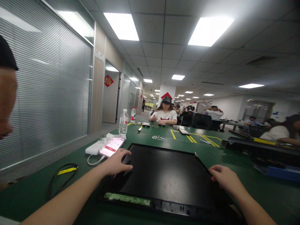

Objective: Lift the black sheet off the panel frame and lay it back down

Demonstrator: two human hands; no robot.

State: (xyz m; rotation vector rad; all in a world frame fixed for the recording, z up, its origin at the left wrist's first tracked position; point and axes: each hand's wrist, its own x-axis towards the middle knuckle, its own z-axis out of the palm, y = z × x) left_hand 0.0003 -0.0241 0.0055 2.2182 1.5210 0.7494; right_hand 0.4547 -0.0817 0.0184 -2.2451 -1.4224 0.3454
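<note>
A large black flat panel (164, 172) lies face down on the green table (32, 190) right in front of me, with a green circuit strip (127, 199) along its near edge. My left hand (116, 162) rests on the panel's left edge, fingers curled over it. My right hand (223, 178) holds the panel's right edge, fingers bent round it.
A phone (111, 147) lies on a white power bank (93, 149) by my left hand, a black loop with a yellow tag (67, 171) further left. Two water bottles (123, 122) stand beyond. Several people sit at the far tables; a person's head is at the left edge.
</note>
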